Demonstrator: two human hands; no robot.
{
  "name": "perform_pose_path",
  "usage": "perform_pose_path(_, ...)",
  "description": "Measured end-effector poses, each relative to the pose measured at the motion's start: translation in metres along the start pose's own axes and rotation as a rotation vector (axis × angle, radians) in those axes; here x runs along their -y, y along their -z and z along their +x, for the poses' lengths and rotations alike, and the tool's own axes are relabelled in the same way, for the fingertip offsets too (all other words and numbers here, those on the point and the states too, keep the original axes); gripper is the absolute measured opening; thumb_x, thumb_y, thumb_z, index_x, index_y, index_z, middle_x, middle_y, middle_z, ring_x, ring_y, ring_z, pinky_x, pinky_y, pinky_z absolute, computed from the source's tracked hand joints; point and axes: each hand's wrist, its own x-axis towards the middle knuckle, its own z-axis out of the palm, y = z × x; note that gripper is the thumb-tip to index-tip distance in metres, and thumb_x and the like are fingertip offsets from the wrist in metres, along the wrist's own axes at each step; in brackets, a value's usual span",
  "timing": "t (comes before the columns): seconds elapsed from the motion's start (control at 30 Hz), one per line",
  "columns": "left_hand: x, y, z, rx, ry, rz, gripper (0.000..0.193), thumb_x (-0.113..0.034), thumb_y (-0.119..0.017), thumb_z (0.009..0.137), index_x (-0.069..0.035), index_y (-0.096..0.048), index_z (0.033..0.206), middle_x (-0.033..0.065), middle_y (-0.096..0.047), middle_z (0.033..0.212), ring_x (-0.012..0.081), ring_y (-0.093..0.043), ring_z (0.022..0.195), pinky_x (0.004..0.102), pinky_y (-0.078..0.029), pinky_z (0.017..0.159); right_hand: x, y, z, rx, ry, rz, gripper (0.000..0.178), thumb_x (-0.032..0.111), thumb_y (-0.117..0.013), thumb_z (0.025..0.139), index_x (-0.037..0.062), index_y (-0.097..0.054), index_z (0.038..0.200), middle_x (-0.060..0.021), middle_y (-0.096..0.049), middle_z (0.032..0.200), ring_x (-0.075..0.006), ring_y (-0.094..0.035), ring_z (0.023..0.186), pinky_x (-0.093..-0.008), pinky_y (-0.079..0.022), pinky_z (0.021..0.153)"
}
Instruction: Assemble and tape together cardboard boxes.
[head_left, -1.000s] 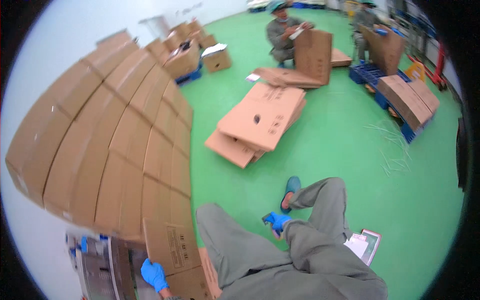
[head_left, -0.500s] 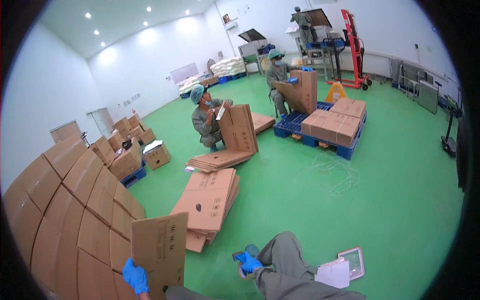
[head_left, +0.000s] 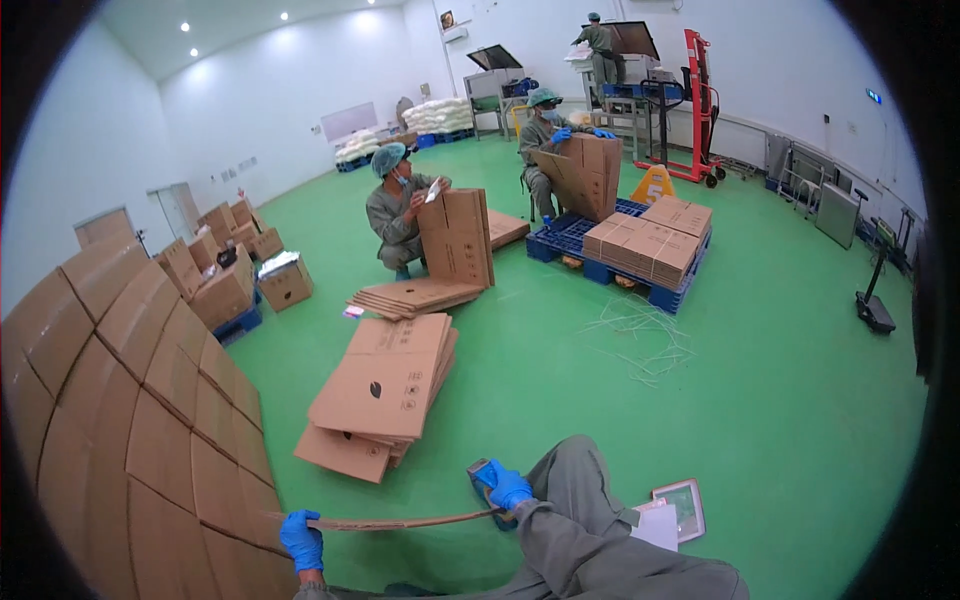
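Both my hands wear blue gloves. At the lower left, my left hand grips one end of a flattened cardboard carton, which appears edge-on as a thin brown strip. Its other end reaches close to my right hand. That hand is closed around what looks like a tape dispenser, held beside my bent knee; the fingers partly cover it. Ahead of my left hand, a skewed stack of flattened cartons lies on the green floor.
A wall of closed cartons rises close on my left. Two co-workers handle flat cartons ahead, near a blue pallet bearing strapped bundles. Loose white straps lie on the floor. A framed tablet-like object and paper are by my right leg.
The carton in my left hand has turned from showing its broad face to edge-on, its far end now near my right hand. My left hand has shifted slightly right, and the view has tilted.
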Motion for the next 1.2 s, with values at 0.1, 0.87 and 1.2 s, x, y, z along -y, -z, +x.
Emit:
perform_pose_path(0.1, 0.005, -0.007, -0.014, -0.122, 0.105, -0.035, 0.011, -0.002, -0.061, 0.064, -0.011, -0.061, 0.070, 0.0099, -0.060, 0.071, 0.0297, -0.060, 0.071, 0.0386, -0.047, 0.065, -0.003, -0.028, 0.000, -0.118, 0.067, -0.139, 0.077, 0.026, -0.066, 0.074, 0.0209, -0.033, 0.143, -0.0245, -0.062, 0.108, -0.0415, -0.062, 0.097, -0.0478, -0.051, 0.082)
perform_pose_path(0.87, -0.119, -0.032, -0.100, 0.226, -0.167, -0.056, 0.006, -0.010, -0.063, 0.066, -0.011, -0.066, 0.071, 0.0173, -0.059, 0.116, 0.0379, -0.046, 0.118, 0.0509, -0.034, 0.101, 0.095, -0.061, -0.064, 0.522, 0.564, 0.094, 0.067, 0.031, -0.056, 0.084, 0.0140, -0.030, 0.143, -0.0207, -0.063, 0.094, -0.0301, -0.063, 0.080, -0.0389, -0.049, 0.073)
perform_pose_path(1.2, 0.038, -0.119, -0.145, 0.065, 1.247, -0.651, 0.088, -0.054, -0.046, 0.092, 0.008, -0.013, 0.145, 0.0236, -0.017, 0.152, 0.0340, -0.022, 0.139, 0.0376, -0.018, 0.114, 0.092, -0.118, -0.132, 0.518, 0.554, -0.068, 0.106, 0.069, -0.060, 0.074, 0.0075, -0.015, 0.148, -0.0348, -0.049, 0.118, -0.0485, -0.052, 0.105, -0.0474, -0.042, 0.094)
